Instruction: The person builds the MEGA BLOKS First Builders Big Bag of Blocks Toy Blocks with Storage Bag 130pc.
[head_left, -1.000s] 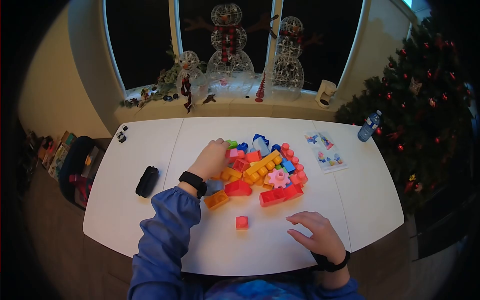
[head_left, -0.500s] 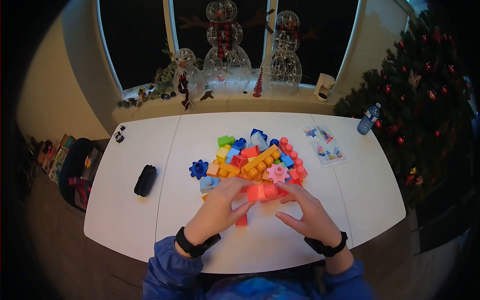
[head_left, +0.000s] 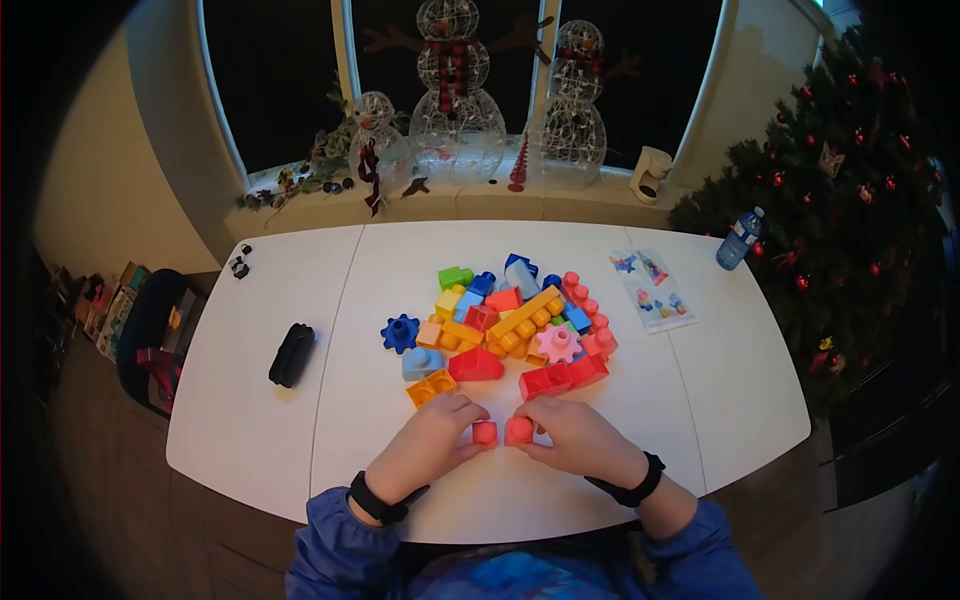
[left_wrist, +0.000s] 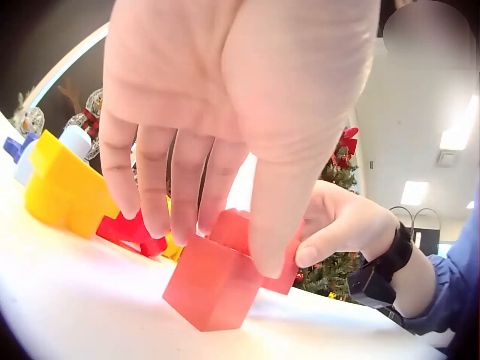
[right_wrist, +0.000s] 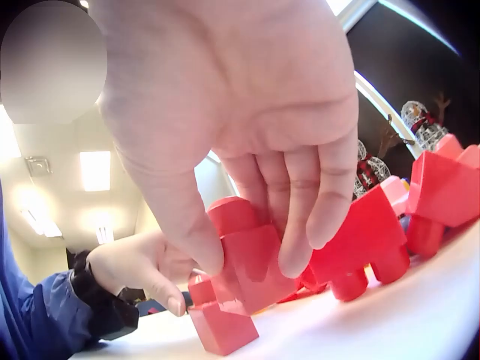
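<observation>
Two small red single-stud toy blocks are side by side near the table's front, a narrow gap between them in the head view. My left hand (head_left: 430,440) pinches the left block (head_left: 485,433) between thumb and fingers; it stands upright on the white table. With thumb and fingertips my right hand (head_left: 580,437) grips the right block (head_left: 519,430), stud up. In the right wrist view this held block (right_wrist: 253,259) overlaps the left one (right_wrist: 223,328) and sits higher.
Behind the hands lies a pile of building blocks, including a long orange block (head_left: 525,314), a pink gear (head_left: 559,342) and a blue gear (head_left: 400,333). A black case (head_left: 292,355) is to the left. A picture sheet (head_left: 652,290) and water bottle (head_left: 740,240) are at right.
My left hand came back from the pile with a red block and passed over to the front block. Both hands moved nearer me, and my right hand now holds a red block.
</observation>
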